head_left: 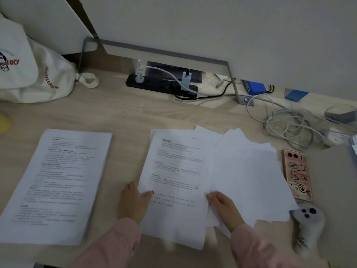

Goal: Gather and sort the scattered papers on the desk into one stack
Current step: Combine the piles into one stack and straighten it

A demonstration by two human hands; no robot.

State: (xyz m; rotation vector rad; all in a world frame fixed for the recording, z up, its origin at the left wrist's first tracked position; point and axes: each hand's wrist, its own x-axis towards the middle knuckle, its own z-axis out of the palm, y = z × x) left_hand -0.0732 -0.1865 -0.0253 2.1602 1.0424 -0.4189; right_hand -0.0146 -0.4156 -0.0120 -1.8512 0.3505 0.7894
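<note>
A neat stack of printed papers [58, 184] lies on the left of the wooden desk [123, 117]. In the middle lies a printed sheet [177, 171] on top of a loose, fanned pile of white sheets [249, 171] that spreads to the right. My left hand [133, 202] pinches the printed sheet's left edge, thumb on top. My right hand [224, 207] grips the sheet's lower right edge, where it overlaps the loose pile. Both sleeves are pink.
A phone in a pink case [297, 175] lies right of the pile, a white game controller [307, 219] below it. Tangled white cables [286, 126] sit at the back right, a black power strip [160, 84] at the back, a white tote bag [32, 74] at the back left.
</note>
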